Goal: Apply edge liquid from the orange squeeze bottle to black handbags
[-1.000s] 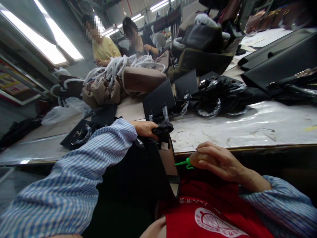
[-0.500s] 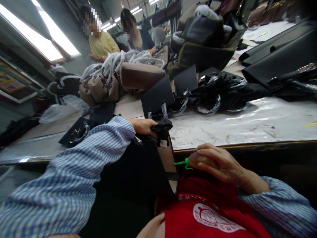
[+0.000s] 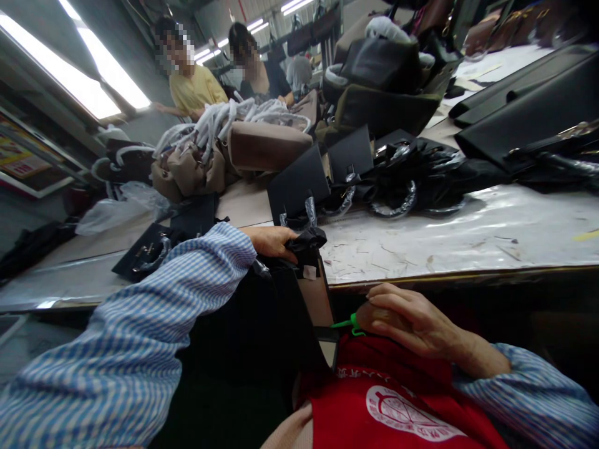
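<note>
My left hand [image 3: 274,242] is closed on the top of a black handbag [image 3: 262,318], which stands against the table's front edge close to my body. Its tan side panel [image 3: 314,296] faces right, and a small pale tag hangs near its upper end. In my right hand [image 3: 416,321] is a glue bottle [image 3: 378,317], brownish, with a thin green nozzle. The nozzle points left, its tip beside the lower part of the tan panel; whether it touches cannot be made out. Some of the fingers of my left hand are hidden behind black material.
A white-covered table [image 3: 458,243] runs across, littered with scraps. Behind lie black bags [image 3: 299,184] with plastic-wrapped handles, taupe bags [image 3: 269,146] and a dark bag pile [image 3: 384,106]. A co-worker in yellow [image 3: 196,87] and another in dark clothing [image 3: 257,81] are across the table.
My right hand has moved down a little with the glue bottle, so the green nozzle now sits lower along the panel. My left hand keeps its hold on the handbag.
</note>
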A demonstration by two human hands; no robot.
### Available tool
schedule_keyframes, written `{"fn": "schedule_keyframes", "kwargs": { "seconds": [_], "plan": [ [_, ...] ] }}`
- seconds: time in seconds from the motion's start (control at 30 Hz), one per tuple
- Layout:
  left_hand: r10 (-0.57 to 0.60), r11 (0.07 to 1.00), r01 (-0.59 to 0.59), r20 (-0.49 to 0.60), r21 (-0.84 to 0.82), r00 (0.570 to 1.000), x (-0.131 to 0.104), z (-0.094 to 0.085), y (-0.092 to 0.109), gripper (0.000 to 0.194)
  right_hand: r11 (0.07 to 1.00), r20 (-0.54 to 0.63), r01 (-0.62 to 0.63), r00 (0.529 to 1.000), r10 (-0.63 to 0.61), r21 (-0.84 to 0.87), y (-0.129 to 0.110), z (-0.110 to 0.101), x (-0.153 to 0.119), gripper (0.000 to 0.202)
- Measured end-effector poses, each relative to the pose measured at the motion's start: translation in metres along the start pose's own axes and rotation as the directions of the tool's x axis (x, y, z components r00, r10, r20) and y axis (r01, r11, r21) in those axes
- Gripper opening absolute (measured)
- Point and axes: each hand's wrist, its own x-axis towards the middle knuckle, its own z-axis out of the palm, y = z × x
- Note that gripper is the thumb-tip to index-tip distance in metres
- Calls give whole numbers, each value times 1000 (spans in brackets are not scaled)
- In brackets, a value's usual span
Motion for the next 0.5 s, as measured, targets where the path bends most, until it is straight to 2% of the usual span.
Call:
{"fn": "schedule_keyframes", "kwargs": {
  "seconds": [0.13, 0.27, 0.4, 0.5],
  "plan": [
    [-6, 1000, 6, 9, 14, 1000, 0, 0, 1, 33, 1000, -95, -5, 995, 4, -9, 1, -2, 0, 26],
    [-13, 999, 13, -2, 34, 1000, 1, 0, 1, 31, 1000, -23, -15, 1000, 15, -9, 2, -4, -2, 19],
    [-11, 999, 11, -2, 36, 1000, -1, 1, 1, 31, 1000, -79, -17, 997, 16, -14, 2, -3, -5, 23],
    [-8, 1000, 8, 3, 18, 1000, 0, 1, 0, 30, 999, -35, -32, 999, 31, -16, 2, -1, -5, 19]
  ]
}}
